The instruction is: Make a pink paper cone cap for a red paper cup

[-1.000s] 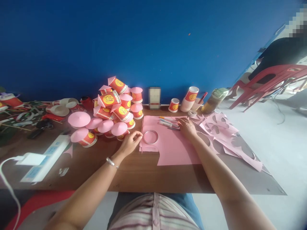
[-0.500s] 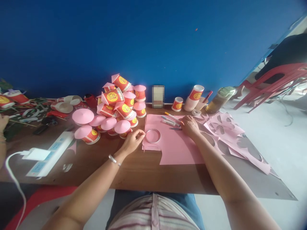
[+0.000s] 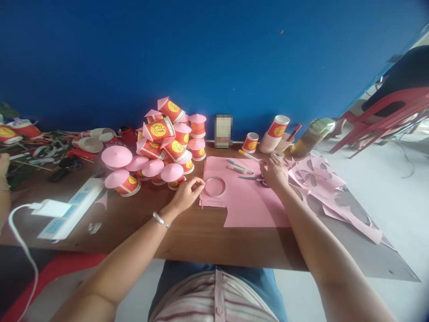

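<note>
On the pink paper sheets (image 3: 254,205) lies a thin clear ring (image 3: 215,195). The fingertips of my left hand (image 3: 187,194) are pinched together at its left rim, by the paper's edge. My right hand (image 3: 275,173) rests at the paper's far right, fingers curled at the end of a yellow-and-white pen (image 3: 248,155); the grip itself is partly hidden. Just left of that hand are scissors (image 3: 251,178), their handles beside its fingers. A grey-blue pen (image 3: 239,166) and a white marker-like tube (image 3: 237,169) lie near them.
Red paper cups with pink cone tops (image 3: 161,130) are heaped at left. A power strip (image 3: 72,208) lies in front of them. Pink offcuts (image 3: 315,179), a tape roll (image 3: 277,154), stacked cups (image 3: 278,127) and a tilted jar (image 3: 311,136) are at right. Another person's hand (image 3: 4,165) shows far left.
My right hand has shifted to the right, uncovering the scissors' handles. The yellow-and-white pen has moved right and turned a little with it. My left hand stays by the ring.
</note>
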Demonstrator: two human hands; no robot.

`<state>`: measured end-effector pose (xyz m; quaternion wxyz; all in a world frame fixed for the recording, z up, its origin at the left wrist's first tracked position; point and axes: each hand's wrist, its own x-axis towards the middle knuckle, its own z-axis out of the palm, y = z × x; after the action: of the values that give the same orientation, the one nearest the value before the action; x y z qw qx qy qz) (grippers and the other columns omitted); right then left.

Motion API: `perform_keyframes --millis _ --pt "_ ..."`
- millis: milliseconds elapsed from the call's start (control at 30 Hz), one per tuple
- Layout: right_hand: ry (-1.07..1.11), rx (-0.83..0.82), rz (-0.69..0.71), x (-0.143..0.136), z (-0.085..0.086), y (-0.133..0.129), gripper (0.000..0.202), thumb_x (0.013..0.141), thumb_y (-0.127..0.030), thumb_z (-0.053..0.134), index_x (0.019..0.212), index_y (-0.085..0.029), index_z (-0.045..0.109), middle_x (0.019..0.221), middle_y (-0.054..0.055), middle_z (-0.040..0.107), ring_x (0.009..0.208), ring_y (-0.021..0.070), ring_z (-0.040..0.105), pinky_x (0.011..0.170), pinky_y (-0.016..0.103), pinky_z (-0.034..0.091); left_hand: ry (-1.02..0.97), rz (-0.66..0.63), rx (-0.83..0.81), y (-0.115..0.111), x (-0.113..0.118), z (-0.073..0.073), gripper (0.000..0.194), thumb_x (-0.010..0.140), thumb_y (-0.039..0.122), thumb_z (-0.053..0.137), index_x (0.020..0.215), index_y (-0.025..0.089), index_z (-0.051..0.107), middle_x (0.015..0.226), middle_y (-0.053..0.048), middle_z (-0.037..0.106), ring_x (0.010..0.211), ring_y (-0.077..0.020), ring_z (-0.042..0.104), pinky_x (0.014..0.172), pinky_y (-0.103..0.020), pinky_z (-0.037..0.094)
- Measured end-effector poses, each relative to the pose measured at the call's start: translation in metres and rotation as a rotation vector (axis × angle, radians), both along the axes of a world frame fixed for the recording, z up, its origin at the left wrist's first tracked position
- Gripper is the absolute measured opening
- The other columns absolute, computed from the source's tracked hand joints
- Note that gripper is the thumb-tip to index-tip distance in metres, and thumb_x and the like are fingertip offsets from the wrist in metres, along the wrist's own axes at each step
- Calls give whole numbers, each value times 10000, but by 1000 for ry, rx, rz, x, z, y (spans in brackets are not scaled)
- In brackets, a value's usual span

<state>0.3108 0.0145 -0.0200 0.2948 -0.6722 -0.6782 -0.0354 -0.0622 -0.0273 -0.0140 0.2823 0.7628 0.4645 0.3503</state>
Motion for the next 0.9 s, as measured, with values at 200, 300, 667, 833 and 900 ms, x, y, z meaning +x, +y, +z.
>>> perform_keyframes --millis 200,300,667,833,900 --pt "538 -82 309 -29 31 -30 324 957 -484 592 1008 -186 708 834 62 755 739 214 694 663 336 566 -96 31 138 -13 4 4 315 935 352 679 1202 201 610 1012 -43 713 732 -117 670 713 -255 551" --pt "733 -252 534 -58 41 -45 329 878 -524 721 920 -198 724 753 37 731 706 193 684 668 317 561 -173 -12 154 -18 6 7 552 926 404 711 1402 217 504 1109 -73 709 722 -108 679 687 -249 567" --pt "976 -375 650 -91 40 -59 353 822 -538 803 937 -207 756 737 25 701 699 184 654 690 333 561 -131 -84 287 -25 12 15 177 964 363 670 1051 217 718 1015 -79 772 932 -191 736 832 -341 620" --pt "1055 -507 714 -98 31 -58 371 776 -529 853 917 -195 777 748 31 721 691 179 657 731 344 559 -103 -68 270 -24 14 11 165 955 320 688 1078 212 701 998 -67 776 923 -182 744 834 -318 619" --pt "1080 -517 734 -100 29 -58 367 774 -547 849 864 -199 773 745 29 718 688 177 648 731 346 554 -80 -33 237 -23 15 9 176 951 348 694 1057 207 702 969 -62 782 866 -177 743 799 -306 620"
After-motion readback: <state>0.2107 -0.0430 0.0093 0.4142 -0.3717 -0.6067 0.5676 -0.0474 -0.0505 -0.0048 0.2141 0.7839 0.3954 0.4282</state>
